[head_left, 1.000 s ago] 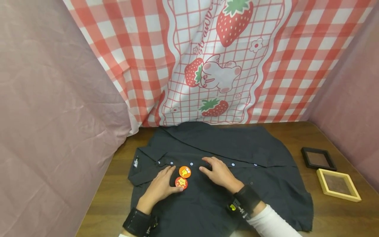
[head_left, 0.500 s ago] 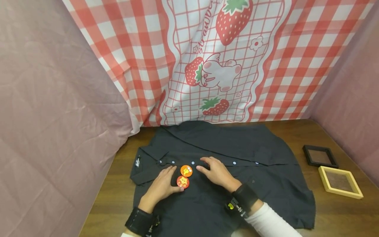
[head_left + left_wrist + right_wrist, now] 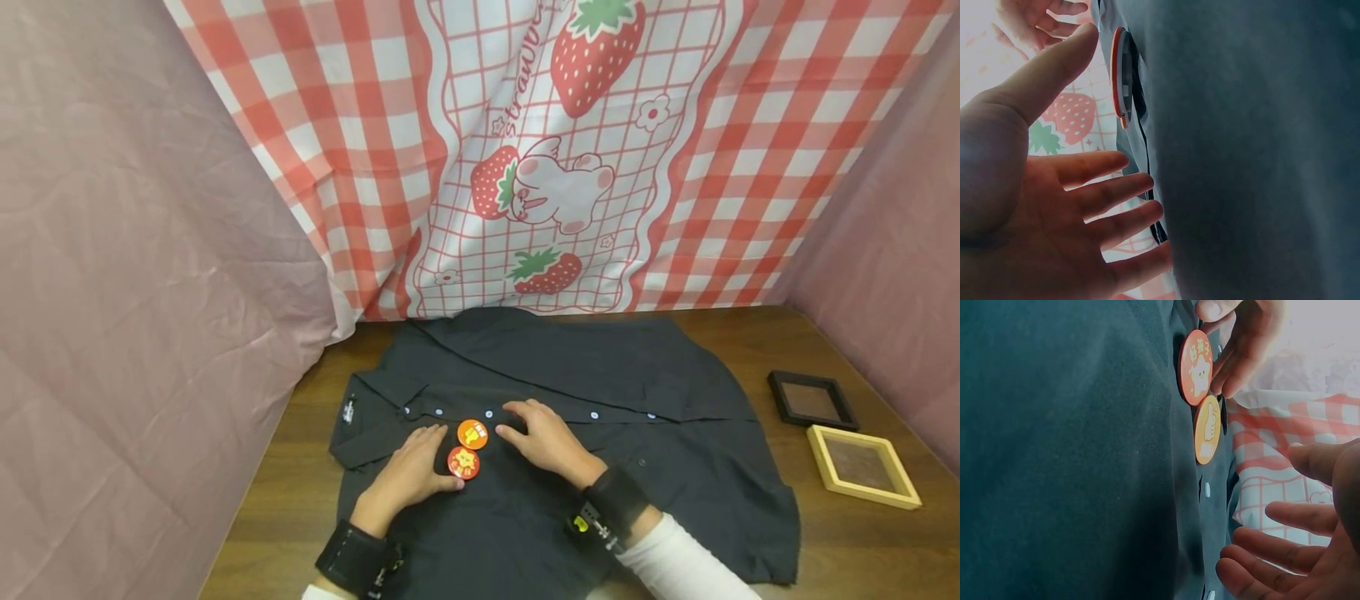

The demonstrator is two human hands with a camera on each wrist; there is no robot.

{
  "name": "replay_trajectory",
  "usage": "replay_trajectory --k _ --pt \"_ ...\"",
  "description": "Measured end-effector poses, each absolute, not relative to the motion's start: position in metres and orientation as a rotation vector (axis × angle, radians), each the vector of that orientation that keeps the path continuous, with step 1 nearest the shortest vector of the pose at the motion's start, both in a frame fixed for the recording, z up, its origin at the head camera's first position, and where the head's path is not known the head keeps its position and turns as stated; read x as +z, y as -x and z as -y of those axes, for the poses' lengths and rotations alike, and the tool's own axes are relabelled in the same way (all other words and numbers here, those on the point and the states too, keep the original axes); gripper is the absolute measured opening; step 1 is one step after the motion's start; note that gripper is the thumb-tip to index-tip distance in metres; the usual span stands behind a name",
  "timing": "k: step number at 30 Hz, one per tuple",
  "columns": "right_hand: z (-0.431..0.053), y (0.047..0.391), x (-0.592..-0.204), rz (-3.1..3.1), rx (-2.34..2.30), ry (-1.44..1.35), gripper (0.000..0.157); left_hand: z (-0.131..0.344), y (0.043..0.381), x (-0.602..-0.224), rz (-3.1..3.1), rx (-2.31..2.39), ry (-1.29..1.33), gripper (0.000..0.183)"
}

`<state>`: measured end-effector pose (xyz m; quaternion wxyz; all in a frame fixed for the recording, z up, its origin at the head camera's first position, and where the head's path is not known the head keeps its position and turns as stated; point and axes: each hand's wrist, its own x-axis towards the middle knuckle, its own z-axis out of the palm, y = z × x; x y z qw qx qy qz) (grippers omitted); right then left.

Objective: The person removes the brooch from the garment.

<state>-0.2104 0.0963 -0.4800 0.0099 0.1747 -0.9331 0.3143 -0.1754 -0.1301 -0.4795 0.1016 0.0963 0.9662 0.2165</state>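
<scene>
A dark button-up shirt (image 3: 540,517) lies spread on the table, its collar toward the left. On its chest sit two round pin badges: an orange badge (image 3: 472,433) with a thumbs-up, and just below it a red badge (image 3: 462,462) with a star figure. My left hand (image 3: 408,471) rests by the badges' left side, fingers extended and thumb near the red one. To the right of the orange badge, my right hand (image 3: 551,442) hovers or rests with relaxed fingers and holds nothing. The left wrist view shows the red badge (image 3: 1120,72) edge-on, apart from the thumb.
At the table's right lie a black square frame (image 3: 812,400) and a pale wooden frame (image 3: 862,465). A red-and-white checked strawberry cloth (image 3: 547,192) hangs behind the table (image 3: 277,483). Pink fabric (image 3: 150,292) hangs on the left, with more on the right.
My right hand has shifted slightly left toward the orange badge. The left hand and both badges stay in place on the shirt; the view itself moved a little.
</scene>
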Motion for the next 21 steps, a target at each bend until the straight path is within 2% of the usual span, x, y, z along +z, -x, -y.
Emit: replay_trajectory --k 21 --pt "-0.0861 0.2134 -0.4857 2.955 1.026 -0.559 0.037 0.1299 0.1768 -0.4813 -2.821 0.592 -0.342 0.086"
